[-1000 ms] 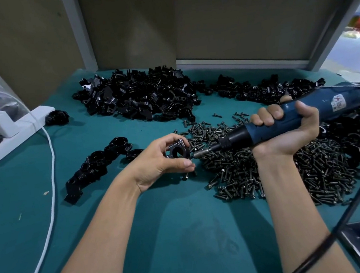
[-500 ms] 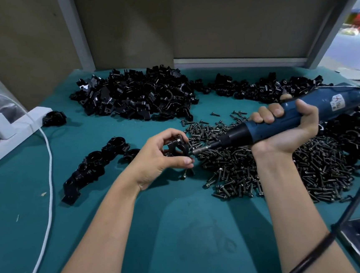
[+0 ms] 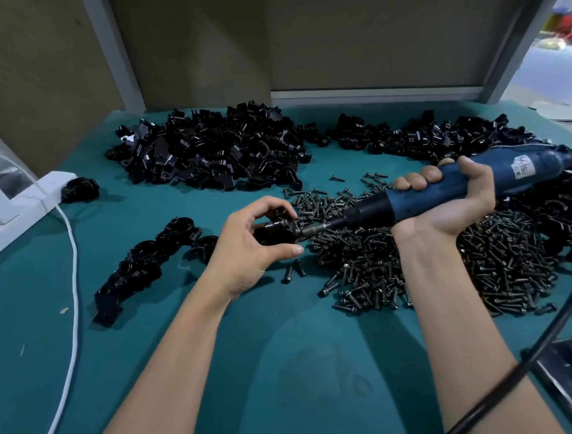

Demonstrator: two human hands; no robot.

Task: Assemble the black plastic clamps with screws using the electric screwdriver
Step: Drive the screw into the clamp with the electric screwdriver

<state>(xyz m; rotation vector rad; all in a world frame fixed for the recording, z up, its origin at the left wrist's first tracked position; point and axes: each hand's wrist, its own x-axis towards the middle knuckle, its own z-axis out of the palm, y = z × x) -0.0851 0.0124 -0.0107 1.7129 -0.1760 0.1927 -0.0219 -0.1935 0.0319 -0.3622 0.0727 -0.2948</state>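
Observation:
My left hand [image 3: 249, 244] pinches a black plastic clamp [image 3: 275, 231] between thumb and fingers just above the green mat. My right hand [image 3: 449, 202] grips the blue electric screwdriver [image 3: 448, 187], which lies almost level and points left. Its bit tip [image 3: 305, 231] touches the right side of the clamp, where a screw sits. A heap of dark screws [image 3: 402, 258] spreads under and to the right of the tool. Two loose screws [image 3: 292, 271] lie just below my left hand.
Big piles of loose black clamp parts [image 3: 216, 150] fill the back of the mat, with more clamp parts at the back right [image 3: 426, 135]. A row of assembled clamps [image 3: 143, 260] lies left of my hand. A white power strip [image 3: 10, 209] and white cable [image 3: 71, 270] run along the left. The tool's black cord [image 3: 531, 354] crosses the lower right.
The clamp has been turned in my left hand and the screwdriver bit has come right up against it. Both hands stay in nearly the same place.

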